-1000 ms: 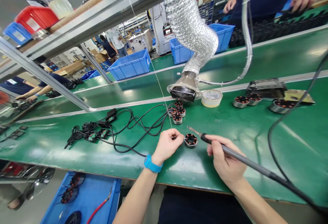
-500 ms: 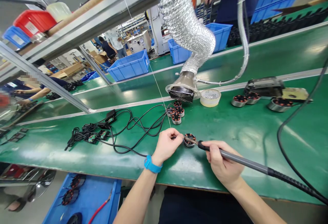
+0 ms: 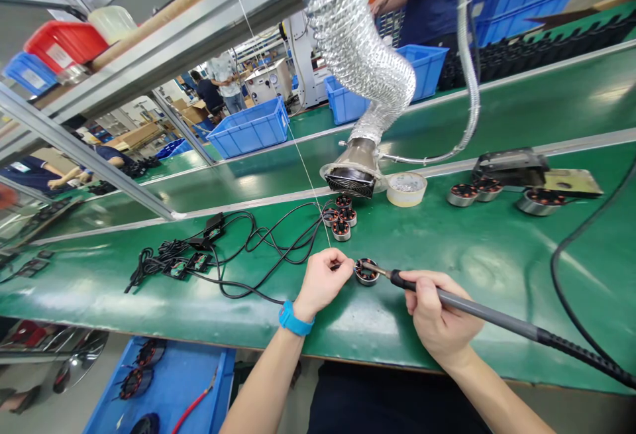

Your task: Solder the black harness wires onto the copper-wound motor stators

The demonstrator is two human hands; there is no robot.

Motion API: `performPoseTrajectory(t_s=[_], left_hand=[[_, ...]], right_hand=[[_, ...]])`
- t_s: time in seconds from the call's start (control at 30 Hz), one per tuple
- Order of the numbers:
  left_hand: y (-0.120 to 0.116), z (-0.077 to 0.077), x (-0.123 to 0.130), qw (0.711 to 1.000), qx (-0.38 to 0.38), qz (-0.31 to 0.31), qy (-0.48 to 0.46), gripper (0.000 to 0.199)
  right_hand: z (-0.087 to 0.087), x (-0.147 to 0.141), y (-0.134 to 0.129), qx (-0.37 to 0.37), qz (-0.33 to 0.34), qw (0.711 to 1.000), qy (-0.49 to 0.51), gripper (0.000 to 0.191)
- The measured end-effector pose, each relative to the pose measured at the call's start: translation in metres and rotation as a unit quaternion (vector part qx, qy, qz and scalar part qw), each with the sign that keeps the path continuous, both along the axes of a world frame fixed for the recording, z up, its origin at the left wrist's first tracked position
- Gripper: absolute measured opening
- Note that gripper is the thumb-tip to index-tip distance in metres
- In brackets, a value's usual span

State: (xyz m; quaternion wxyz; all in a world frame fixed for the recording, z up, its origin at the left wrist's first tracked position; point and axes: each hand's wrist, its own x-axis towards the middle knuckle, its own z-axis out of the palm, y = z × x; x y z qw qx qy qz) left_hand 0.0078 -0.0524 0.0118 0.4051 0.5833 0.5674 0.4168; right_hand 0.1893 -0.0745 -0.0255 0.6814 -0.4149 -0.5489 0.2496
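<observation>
In my right hand [image 3: 444,318] is a soldering iron [image 3: 462,303], its fingers wrapped round the dark grip. The iron's tip reaches over the left part of a small round motor stator [image 3: 366,272] with copper windings in a metal ring. My left hand [image 3: 325,278], a blue band [image 3: 295,319] at its wrist, is closed in a pinch just left of the stator. A thin strand of solder wire [image 3: 311,179] runs down from the shelf into these fingers. Something dark shows between thumb and forefinger. A black cable [image 3: 248,281] passes behind this wrist; its end is hidden.
Several stators [image 3: 341,230] stand beneath the fume extraction hood [image 3: 350,179], near a round white tub [image 3: 406,190]. More stators [image 3: 462,194] sit by a soldering iron stand [image 3: 511,167]. Tangled cables with small circuit boards [image 3: 179,267] lie left. A blue bin [image 3: 199,361] is below the edge.
My right hand has drawn slightly right and down with the soldering iron, so its tip covers less of the stator. My left hand stays almost still.
</observation>
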Motion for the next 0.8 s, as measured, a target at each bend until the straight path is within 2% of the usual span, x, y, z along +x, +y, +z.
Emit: performPoseTrajectory(t_s=[0.23,0.37,0.6,0.8], left_hand=[[0.002,0.0,0.0,1.0,0.001,0.005,0.0,0.023],[0.002,-0.002,0.0,1.0,0.003,0.003,0.0,0.022],[-0.003,-0.004,-0.001,0.999,0.029,-0.02,-0.01,0.025],[-0.008,-0.008,-0.001,0.998,0.063,-0.027,0.01,0.019]], right_hand=[[0.0,0.001,-0.001,0.005,0.003,1.0,-0.002,0.018],[0.003,-0.002,0.001,-0.013,0.028,0.998,-0.059,0.016],[0.016,-0.02,0.022,0.068,0.09,0.975,-0.191,0.037],[0.004,-0.03,0.033,0.111,0.1,0.959,-0.241,0.044]])
